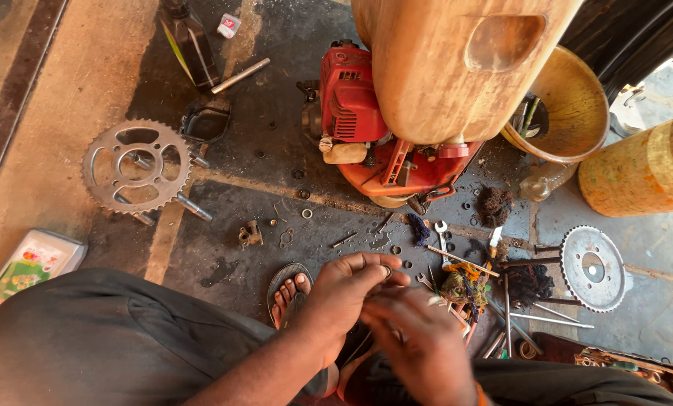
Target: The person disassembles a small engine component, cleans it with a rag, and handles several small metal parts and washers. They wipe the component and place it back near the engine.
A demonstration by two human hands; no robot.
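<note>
Fingers of left hand point(345, 289) pinching small ring point(387, 271), right hand point(419, 338) blurred, grip unclear, oily concrete floor point(65, 98), scattered parts

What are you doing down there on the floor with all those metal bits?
A person crouches on a workshop floor. The left hand pinches a small metal ring, and the right hand, blurred, is close beside it. Ahead stands a red small engine, with a chain sprocket and scattered tools lying around.
</note>
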